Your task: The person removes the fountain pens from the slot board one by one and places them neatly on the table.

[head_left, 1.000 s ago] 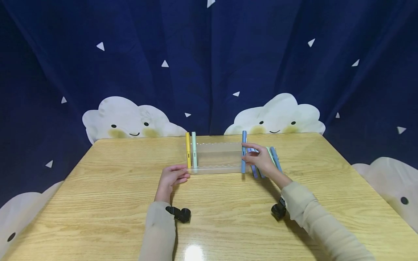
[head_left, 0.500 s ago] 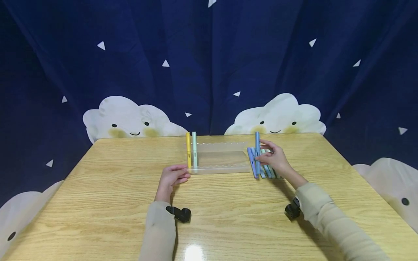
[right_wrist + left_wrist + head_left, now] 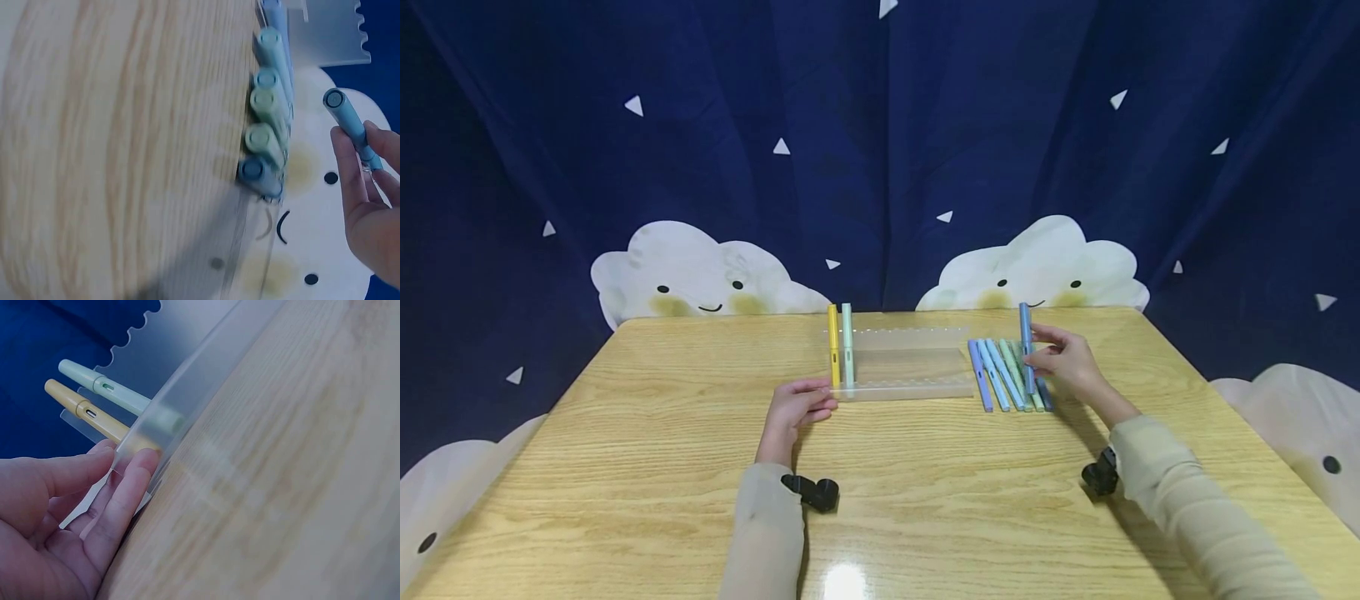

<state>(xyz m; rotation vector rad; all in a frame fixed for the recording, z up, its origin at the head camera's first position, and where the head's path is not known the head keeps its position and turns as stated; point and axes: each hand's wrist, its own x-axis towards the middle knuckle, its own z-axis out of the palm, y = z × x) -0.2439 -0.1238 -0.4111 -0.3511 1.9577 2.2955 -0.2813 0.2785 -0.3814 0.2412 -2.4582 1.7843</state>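
Observation:
A clear plastic pen rack (image 3: 917, 389) with scalloped edges stands mid-table. In its left end lie a yellow pen (image 3: 833, 337) and a mint-green pen (image 3: 847, 342), side by side. My left hand (image 3: 795, 410) pinches the rack's near left corner between thumb and fingers, as the left wrist view (image 3: 134, 440) shows up close. To the right of the rack, my right hand (image 3: 1067, 362) holds a blue pen (image 3: 1026, 329) between thumb and fingertips. That pen is raised over the right end of a row of loose pens (image 3: 982, 383).
The loose row runs through violet-blue, light blue and green pens to a dark blue pen (image 3: 259, 177) at its right end. Wooden table (image 3: 895, 492) extends toward me. A navy curtain (image 3: 880, 150) with clouds hangs at the table's back edge.
My right hand has carried the blue pen rightward, from the rack's right end to above the far end of the loose row. My left hand and the rack have stayed put.

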